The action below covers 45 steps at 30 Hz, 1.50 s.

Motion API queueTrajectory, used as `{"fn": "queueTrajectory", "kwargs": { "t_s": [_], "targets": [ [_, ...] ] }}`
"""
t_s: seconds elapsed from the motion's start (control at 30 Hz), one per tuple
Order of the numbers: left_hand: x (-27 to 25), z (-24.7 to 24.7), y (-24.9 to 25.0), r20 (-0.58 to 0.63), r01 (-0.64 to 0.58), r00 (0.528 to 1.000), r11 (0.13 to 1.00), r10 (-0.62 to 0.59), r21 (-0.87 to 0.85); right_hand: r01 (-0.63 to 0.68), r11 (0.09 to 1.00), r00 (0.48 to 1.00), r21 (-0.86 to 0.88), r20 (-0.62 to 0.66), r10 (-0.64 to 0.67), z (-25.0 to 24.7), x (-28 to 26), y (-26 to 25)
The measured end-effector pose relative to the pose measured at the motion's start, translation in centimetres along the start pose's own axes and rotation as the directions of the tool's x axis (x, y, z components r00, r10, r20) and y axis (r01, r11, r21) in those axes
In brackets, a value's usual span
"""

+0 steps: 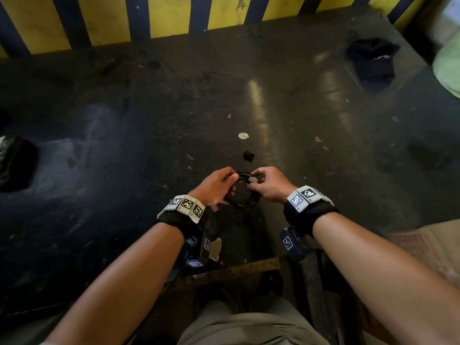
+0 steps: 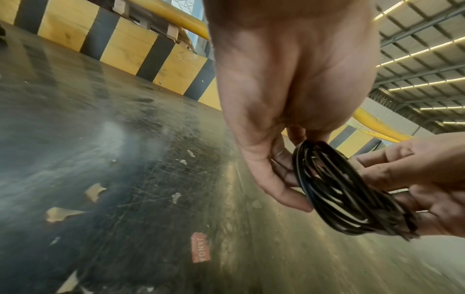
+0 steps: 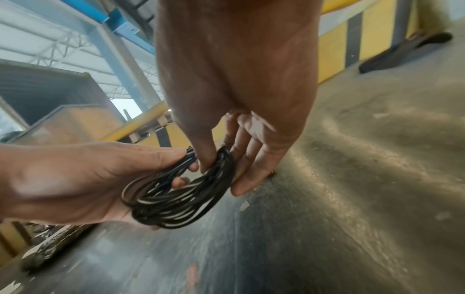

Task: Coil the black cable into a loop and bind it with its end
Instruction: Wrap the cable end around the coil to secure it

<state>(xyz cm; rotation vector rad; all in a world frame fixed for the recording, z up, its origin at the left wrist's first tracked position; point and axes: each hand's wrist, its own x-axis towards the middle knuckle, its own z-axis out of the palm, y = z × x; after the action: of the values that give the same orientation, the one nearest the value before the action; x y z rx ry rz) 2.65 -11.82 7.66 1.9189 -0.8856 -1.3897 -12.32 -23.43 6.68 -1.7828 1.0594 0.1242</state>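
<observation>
The black cable [image 1: 245, 204] is wound into a small coil of several turns, held just above the dark table [image 1: 149, 145] near its front edge. My left hand [image 1: 230, 181] grips the coil's left side, fingers curled through the loop. My right hand [image 1: 256, 181] pinches the coil's far right part, with a pale connector [image 1: 254, 180] showing between its fingers. In the left wrist view the coil [image 2: 347, 191] hangs below my left fingers [image 2: 276, 179], my right hand [image 2: 427, 179] behind it. In the right wrist view my right thumb and fingers [image 3: 241, 165] pinch the coil [image 3: 181, 195], and my left hand [image 3: 75, 179] cups it.
A small black scrap [image 1: 248, 155] and a white round sticker [image 1: 243, 135] lie just beyond my hands. A black cloth [image 1: 373, 61] sits at the back right, a dark lump [image 1: 15, 160] at the left edge. A yellow-and-black striped barrier [image 1: 174, 16] runs along the back.
</observation>
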Motion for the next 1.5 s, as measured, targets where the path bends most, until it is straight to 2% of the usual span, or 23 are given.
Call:
{"fn": "queueTrajectory", "kwargs": {
  "t_s": [0.1, 0.23, 0.37, 0.43, 0.5, 0.57, 0.6, 0.77, 0.9, 1.23, 1.37, 1.5],
  "targets": [
    [1.2, 0.8, 0.5, -0.012, -0.005, 1.0, 1.0, 0.005, 0.003, 0.01, 0.998, 0.996, -0.056, -0.085, -0.015, -0.8, -0.3, 0.3],
    [3.2, 1.8, 1.4, -0.001, 0.024, 1.0, 1.0, -0.024, -0.017, -0.006, 0.992, 0.996, -0.129, -0.084, -0.005, -2.4, 0.3, 1.4],
    [5.8, 2.3, 3.0, 0.096, 0.137, 0.987, 0.988, -0.13, -0.078, -0.04, 0.993, 0.994, -0.115, -0.102, 0.028, -4.9, 0.7, 2.9],
    [8.0, 1.9, 3.2, 0.07, 0.139, 0.988, 0.99, -0.141, 0.032, -0.063, 0.997, 0.993, -0.05, -0.105, 0.058, -6.3, 1.0, 4.0],
    [10.7, 1.5, 2.7, -0.093, 0.075, 0.994, 0.97, -0.054, 0.231, -0.089, 0.996, 0.989, 0.008, -0.121, 0.089, -7.5, 1.3, 5.2],
    [13.2, 1.7, 1.9, -0.247, 0.046, 0.967, 0.918, 0.058, 0.395, -0.113, 0.991, 0.984, 0.075, -0.131, 0.122, -8.7, 1.9, 6.6],
    [14.2, 1.8, 1.5, -0.277, 0.03, 0.955, 0.891, 0.108, 0.452, -0.122, 0.986, 0.981, 0.11, -0.136, 0.136, -9.1, 2.1, 7.3],
    [17.9, 2.8, -0.1, -0.248, -0.008, 0.939, 0.739, 0.237, 0.674, -0.156, 0.968, 0.973, 0.197, -0.139, 0.185, -11.0, 2.8, 10.1],
    [18.1, 3.3, 0.0, -0.314, -0.019, 0.908, 0.775, 0.278, 0.632, -0.173, 0.954, 0.971, 0.243, -0.119, 0.206, -12.0, 3.1, 11.4],
    [16.7, 4.2, -1.4, -0.372, -0.043, 0.894, 0.876, 0.248, 0.481, -0.17, 0.944, 0.977, 0.282, -0.078, 0.199, -11.1, 3.8, 12.0],
    [15.8, 4.8, -1.9, -0.349, -0.061, 0.887, 0.826, 0.302, 0.56, -0.164, 0.948, 0.979, 0.272, -0.071, 0.189, -10.9, 4.0, 11.7],
    [14.6, 5.1, -2.0, -0.243, -0.064, 0.918, 0.725, 0.312, 0.686, -0.155, 0.956, 0.981, 0.249, -0.074, 0.179, -10.4, 4.0, 11.6]
  ]
}}
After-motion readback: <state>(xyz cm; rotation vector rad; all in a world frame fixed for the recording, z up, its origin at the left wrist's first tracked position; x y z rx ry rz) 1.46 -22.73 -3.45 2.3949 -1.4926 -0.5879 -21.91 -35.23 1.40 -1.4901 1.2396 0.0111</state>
